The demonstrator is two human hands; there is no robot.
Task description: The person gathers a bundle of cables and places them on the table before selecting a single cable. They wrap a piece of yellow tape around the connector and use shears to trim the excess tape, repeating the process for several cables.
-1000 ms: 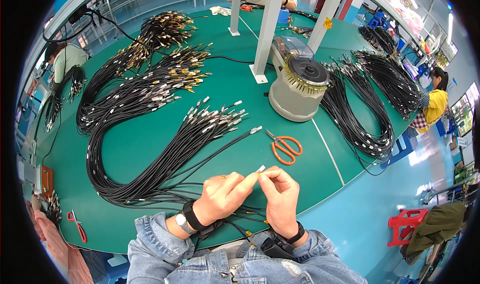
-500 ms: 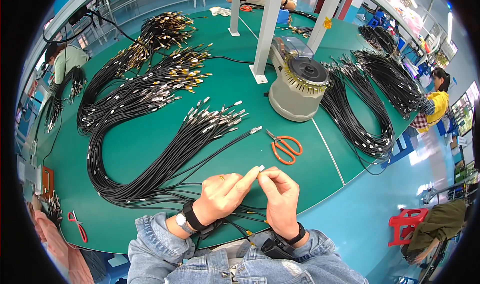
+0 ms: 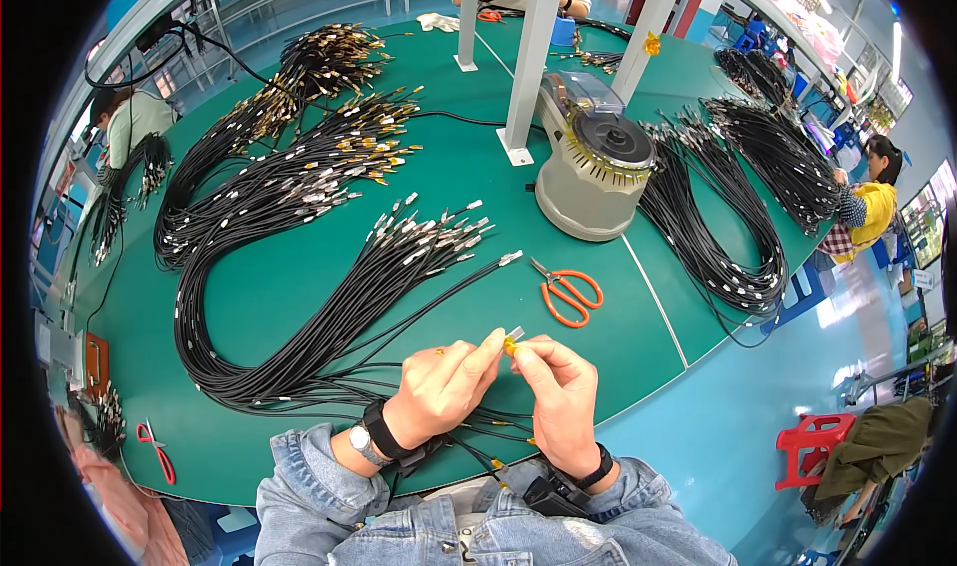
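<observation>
Green worktable [image 3: 299,297], both hands [image 3: 503,381] together pinching a yellow-tagged cable end [image 3: 512,342], orange scissors [image 3: 566,293] nearby

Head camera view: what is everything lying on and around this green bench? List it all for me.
Table: one, green, fills the middle of the view.
Cable bundles: several, black with silver or gold tips, fanned across the table's left and centre; more at the right edge.
Round machine: one, grey with a dark disc on top, centre right.
Scissors: one pair, orange handles, lying in front of the machine.
Posts: three, white, standing at the far side.
Stool: one, red, on the blue floor at right.
Other people: several at the bench edges.
Cable end: one, silver and yellow, pinched between both hands.
Left hand: on the cable end.
Right hand: on the cable end.
</observation>
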